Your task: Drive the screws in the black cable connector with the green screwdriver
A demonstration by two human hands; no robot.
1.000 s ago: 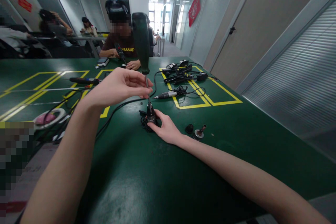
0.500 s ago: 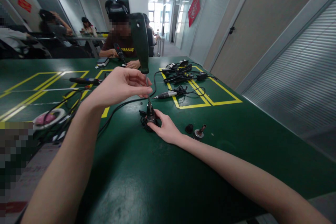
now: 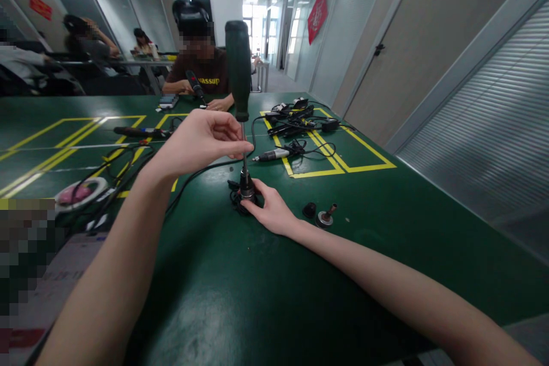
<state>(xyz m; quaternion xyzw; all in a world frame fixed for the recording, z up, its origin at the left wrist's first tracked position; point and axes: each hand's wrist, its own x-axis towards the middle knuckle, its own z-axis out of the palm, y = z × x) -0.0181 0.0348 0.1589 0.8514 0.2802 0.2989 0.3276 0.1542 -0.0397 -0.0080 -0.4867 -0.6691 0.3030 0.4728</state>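
Observation:
My left hand (image 3: 217, 140) pinches the metal shaft of a screwdriver (image 3: 238, 68) just below its dark green handle, which points upward. The shaft's lower end meets the top of a small black and metal cylindrical part (image 3: 246, 186) that stands upright on the table. Around the base of this part my right hand (image 3: 270, 206) is closed, thumb in front and fingers behind. A coil of black cord lies against the part. Right of my right hand are a small black cap (image 3: 309, 209) and a round metal piece with a short upright stem (image 3: 326, 217).
On the green table (image 3: 386, 240), a grey and black pen-shaped tool (image 3: 274, 154) and bundled black cables (image 3: 300, 117) lie behind the right hand. At left are a white ring-shaped roll (image 3: 81, 193) and loose cables. Across the table a person (image 3: 197, 68) holds a dark tool.
The screwdriver's handle has swung slightly to the right and stands more upright. My left hand has shifted a little right with it. My right hand has stayed in place.

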